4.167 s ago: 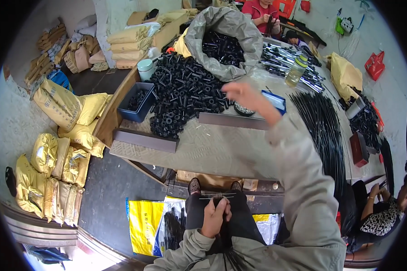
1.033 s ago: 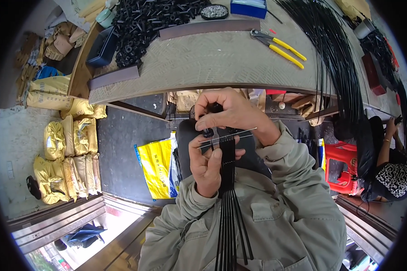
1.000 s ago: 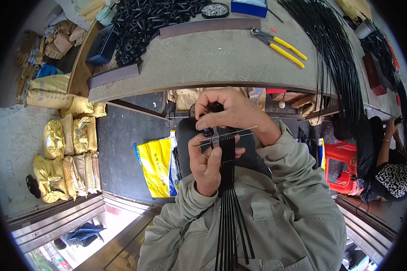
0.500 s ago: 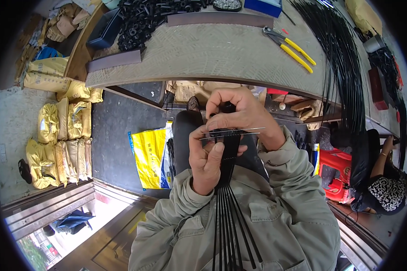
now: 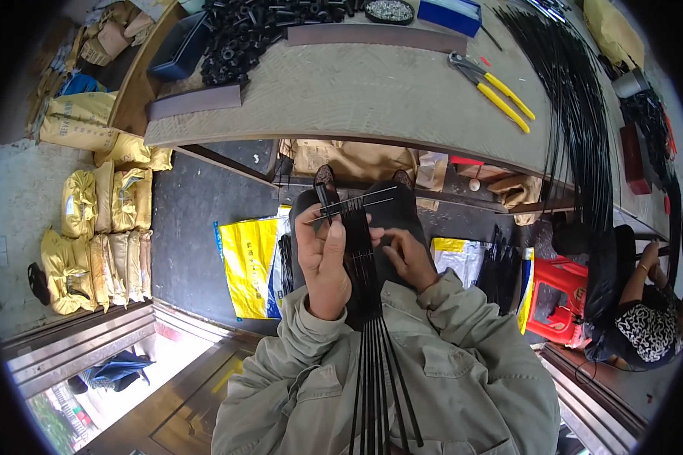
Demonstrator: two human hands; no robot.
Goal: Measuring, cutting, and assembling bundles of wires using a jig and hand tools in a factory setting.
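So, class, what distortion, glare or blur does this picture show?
Head view: the front edge of the worktable bows, and the corners go black; head view, lower left: the doorway is partly washed out white; head view, upper right: the long black strands glint; head view, centre: the left hand and its black strips look fairly sharp.

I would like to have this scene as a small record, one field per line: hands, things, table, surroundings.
Left hand: holds the bundle of black rods near its upper end
Right hand: fingers curled, right of the bundle; contact unclear
Across the bundle: thin metal pins
Worktable: yellow-handled pliers, heap of black parts
Right side: red stool
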